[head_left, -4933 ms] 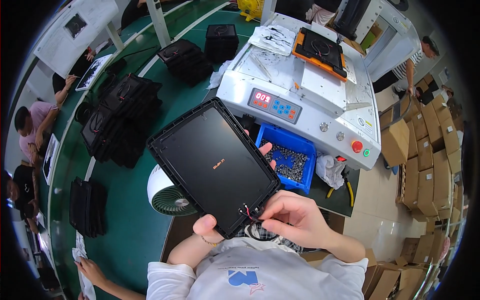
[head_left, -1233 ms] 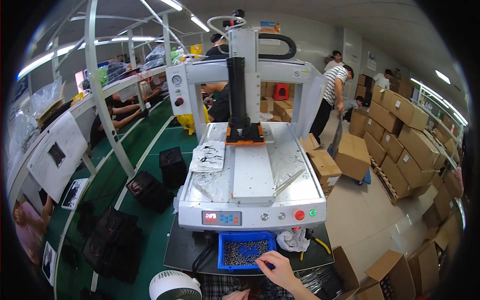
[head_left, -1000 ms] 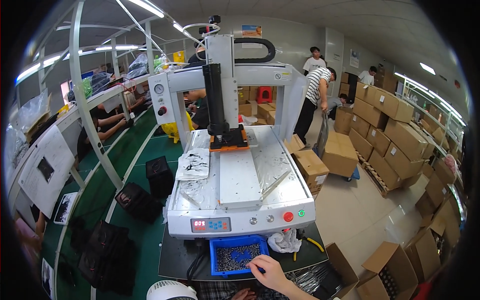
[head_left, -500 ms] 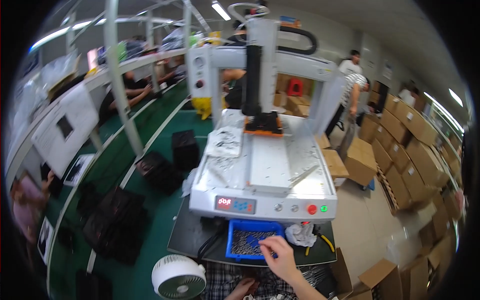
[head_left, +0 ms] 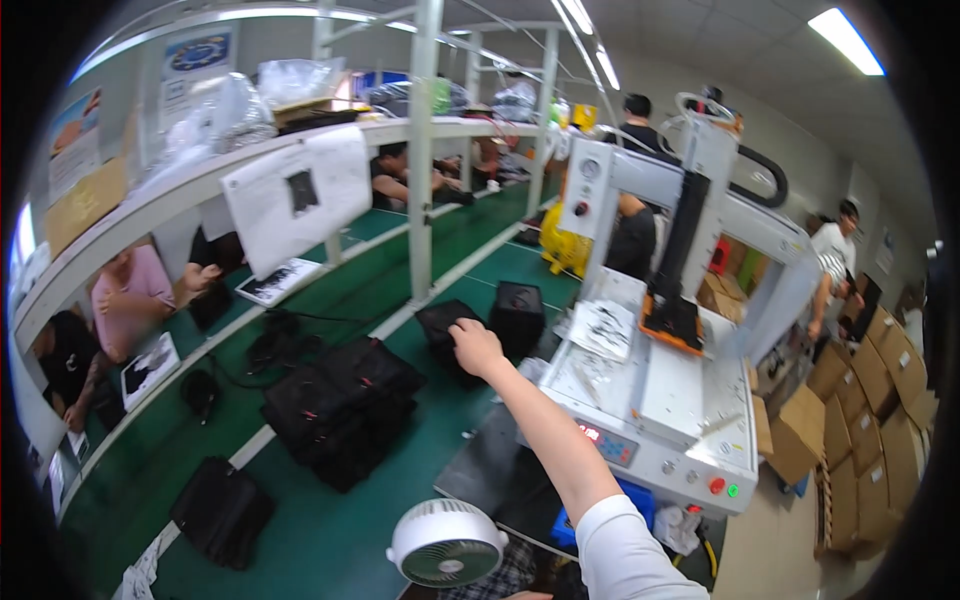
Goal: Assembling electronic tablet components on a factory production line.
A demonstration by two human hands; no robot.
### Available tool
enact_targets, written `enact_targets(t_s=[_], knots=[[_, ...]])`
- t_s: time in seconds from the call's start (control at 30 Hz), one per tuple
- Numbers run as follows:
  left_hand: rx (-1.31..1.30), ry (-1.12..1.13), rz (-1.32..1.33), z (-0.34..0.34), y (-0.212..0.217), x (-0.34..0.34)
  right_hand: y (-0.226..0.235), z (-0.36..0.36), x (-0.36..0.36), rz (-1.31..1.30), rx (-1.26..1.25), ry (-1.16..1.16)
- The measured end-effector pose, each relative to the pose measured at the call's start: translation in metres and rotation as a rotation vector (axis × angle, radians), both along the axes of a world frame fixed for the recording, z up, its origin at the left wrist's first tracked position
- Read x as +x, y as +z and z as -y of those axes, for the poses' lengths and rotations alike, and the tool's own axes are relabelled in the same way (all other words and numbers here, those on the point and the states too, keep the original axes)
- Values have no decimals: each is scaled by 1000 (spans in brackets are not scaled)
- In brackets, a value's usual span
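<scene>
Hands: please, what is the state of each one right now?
Left hand: not in view.
Right hand: stretched out, fingers curled down on a black case on the green belt; a closed grip cannot be told.

Brown cardboard boxes are stacked right of the white machine. A small red-lit display sits on the machine's front panel. Left of it, a white printed sheet hangs from the shelf rail, and a brownish poster farther left.
</scene>
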State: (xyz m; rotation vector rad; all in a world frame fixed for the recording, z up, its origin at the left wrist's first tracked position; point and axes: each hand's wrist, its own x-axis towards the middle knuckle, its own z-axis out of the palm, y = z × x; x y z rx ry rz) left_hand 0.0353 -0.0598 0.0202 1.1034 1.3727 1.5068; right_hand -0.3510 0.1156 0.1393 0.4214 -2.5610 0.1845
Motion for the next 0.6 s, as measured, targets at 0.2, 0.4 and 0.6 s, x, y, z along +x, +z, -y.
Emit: enact_targets(t_s=[0.2,0.4,0.6], knots=[[23,141,-80,76,51,-3,2,5,-21,-163,222,21],[127,170,39,98,105,-10,25,2,-18,120,74,63],[134,235,248,101,127,-4,38,-2,-17,157,234,149]])
